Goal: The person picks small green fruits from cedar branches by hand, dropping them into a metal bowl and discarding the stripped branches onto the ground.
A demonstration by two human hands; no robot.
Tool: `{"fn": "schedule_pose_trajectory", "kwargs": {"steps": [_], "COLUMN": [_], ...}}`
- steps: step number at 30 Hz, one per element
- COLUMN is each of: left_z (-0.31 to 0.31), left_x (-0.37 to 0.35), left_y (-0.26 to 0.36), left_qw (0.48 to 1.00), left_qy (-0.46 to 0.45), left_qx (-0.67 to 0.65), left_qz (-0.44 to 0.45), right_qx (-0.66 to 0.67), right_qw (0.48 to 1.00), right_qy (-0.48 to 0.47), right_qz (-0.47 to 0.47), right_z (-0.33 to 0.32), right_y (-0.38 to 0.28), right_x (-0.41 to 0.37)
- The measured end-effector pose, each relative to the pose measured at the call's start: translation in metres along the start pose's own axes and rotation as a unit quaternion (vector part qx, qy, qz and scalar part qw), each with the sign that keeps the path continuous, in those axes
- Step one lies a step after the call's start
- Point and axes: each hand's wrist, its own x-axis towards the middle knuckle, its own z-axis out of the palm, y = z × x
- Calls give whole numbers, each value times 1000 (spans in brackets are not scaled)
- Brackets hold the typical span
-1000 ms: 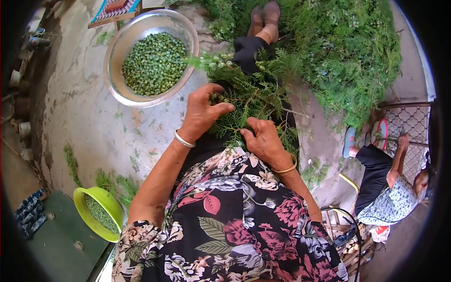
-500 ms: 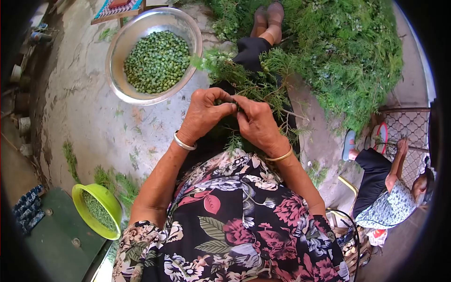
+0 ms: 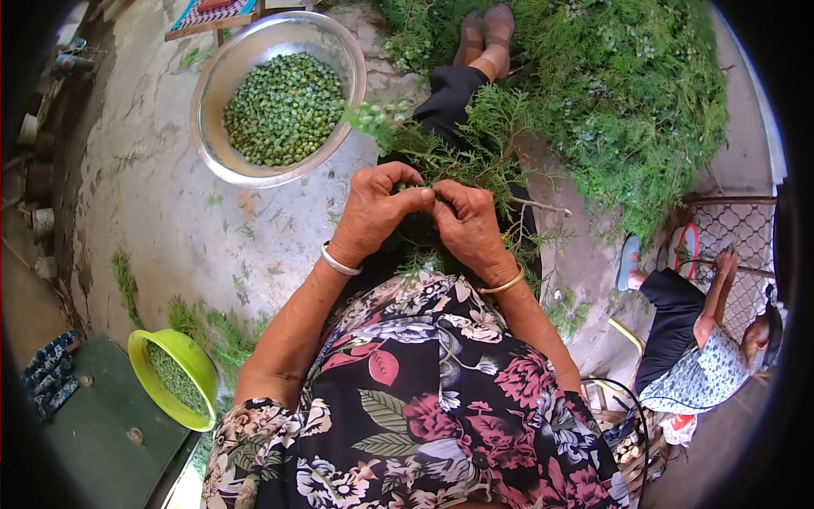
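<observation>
My left hand (image 3: 378, 209) is closed over my lap, its thumb and forefinger pinched together. My right hand (image 3: 471, 229) meets it there with bent fingers, the fingertips of both hands nearly touching. Whatever small thing lies in the fingers is hidden or too small to name. Across my lap, just beyond and beneath the hands, lies a leafy evergreen branch (image 3: 487, 157) with a bare woody stem sticking out to the right. A wide metal basin (image 3: 208, 127) at the upper left holds many small green cones (image 3: 284, 110).
A big heap of cut evergreen branches (image 3: 627, 110) covers the ground at upper right. At lower left a lime-green basin (image 3: 138, 356) of small green pieces stands beside a dark green board (image 3: 102, 424). Another person (image 3: 699, 356) sits at right. A stool (image 3: 212, 25) stands behind the metal basin.
Both hands stay together over my lap, with small finger movements. The left hand has shifted slightly right, and the branch's bare stem has moved a little to the right.
</observation>
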Motion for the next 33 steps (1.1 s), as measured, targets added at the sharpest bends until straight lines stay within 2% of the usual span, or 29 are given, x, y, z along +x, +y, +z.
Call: {"fn": "schedule_pose_trajectory", "kwargs": {"steps": [2, 8, 9, 11, 15, 18, 19, 21, 25, 26, 28, 29, 30, 31, 32, 33], "left_z": [-4, -10, -12, -16, -18, -22, -32, -57, -122, -135, -157, -169, -180, -186, -190, -187], "left_x": [-2, 1, 1, 0, 3, -1, -3, -9, -5, 0, 9, 14, 20, 25, 29, 30], "left_y": [7, -2, -5, -12, -10, -16, -16, -14, -6, 0, 7, 3, -6, -10, -14, -14], "left_qw": [965, 909, 909, 846, 833, 801, 801, 828, 936, 936, 969, 969, 952, 899, 830, 830], "left_qy": [-45, -84, -84, -129, -149, -85, -87, -3, 157, 160, 242, 243, 263, 271, 286, 285], "left_qx": [-196, -345, -345, -459, -484, -558, -557, -538, -316, -313, -41, -39, 152, 338, 460, 459], "left_qz": [-171, -219, -219, -237, -223, -200, -200, -160, -9, -7, 19, 20, 44, 67, 133, 134], "right_qx": [30, 144, 185, 225, 240, 206, 192, 165, 94, 95, 23, 24, 14, 3, 8, 7], "right_qw": [999, 981, 972, 961, 959, 968, 972, 977, 990, 990, 994, 994, 995, 995, 995, 995], "right_qy": [-22, -61, -66, -72, -65, -72, -74, -74, -82, -84, -98, -99, -98, -96, -95, -93], "right_qz": [26, 113, 127, 141, 139, 123, 115, 109, 65, 62, 38, 36, 9, -17, -22, -22], "right_z": [-2, -8, -9, -11, -13, -14, -14, -14, -9, -8, -6, -5, -4, -3, -3, -3], "right_y": [1, 0, -3, -3, 2, 5, 5, 7, 8, 7, 3, 3, 4, 4, 4, 1], "right_x": [0, 0, 1, 1, 0, -2, -3, -4, -6, -6, -6, -7, -7, -8, -8, -9]}}
